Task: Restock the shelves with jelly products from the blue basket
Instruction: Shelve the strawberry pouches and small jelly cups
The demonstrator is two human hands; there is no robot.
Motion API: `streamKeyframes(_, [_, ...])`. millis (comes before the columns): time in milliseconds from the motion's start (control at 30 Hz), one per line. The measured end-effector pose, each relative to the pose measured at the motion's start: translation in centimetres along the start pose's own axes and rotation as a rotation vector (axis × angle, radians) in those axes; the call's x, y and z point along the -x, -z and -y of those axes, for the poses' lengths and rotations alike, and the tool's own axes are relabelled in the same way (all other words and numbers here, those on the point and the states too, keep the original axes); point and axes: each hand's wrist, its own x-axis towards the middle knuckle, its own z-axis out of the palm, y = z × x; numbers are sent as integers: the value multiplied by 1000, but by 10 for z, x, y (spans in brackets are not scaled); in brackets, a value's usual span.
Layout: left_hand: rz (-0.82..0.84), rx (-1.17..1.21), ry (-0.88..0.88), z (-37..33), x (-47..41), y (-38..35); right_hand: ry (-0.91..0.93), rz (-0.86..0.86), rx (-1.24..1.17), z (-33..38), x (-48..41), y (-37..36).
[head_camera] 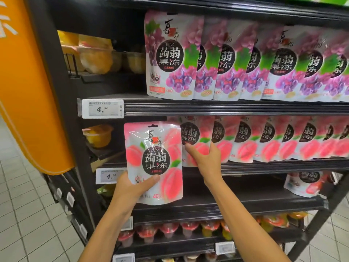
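Hands grasping: left hand [132,188] holds a peach jelly pouch [154,157], right hand [205,159] clasps the shelved front pouch [190,133].

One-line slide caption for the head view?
Restocking: left hand holds a peach jelly pouch at the shelf; right hand grips the leftmost pouch in the peach row.

Left grip [133,187], right grip [204,157]: seemingly curled.

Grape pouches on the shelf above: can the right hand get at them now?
Probably yes. The grape pouches stand at the open shelf front above the right hand, nothing blocking; but its grip is on the front peach pouch, which it must release first.
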Motion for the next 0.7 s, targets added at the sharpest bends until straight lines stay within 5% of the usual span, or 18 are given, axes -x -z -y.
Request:
streamKeyframes(200, [-13,15,-6,3,4,-1,86,116,30,-7,3,27])
streamKeyframes(500, [-43,24,-12,6,4,-8,221,24,314,-6,3,37])
streamKeyframes(700, [-42,28,-8,4,7,-9,136,-11,347,-7,-1,24])
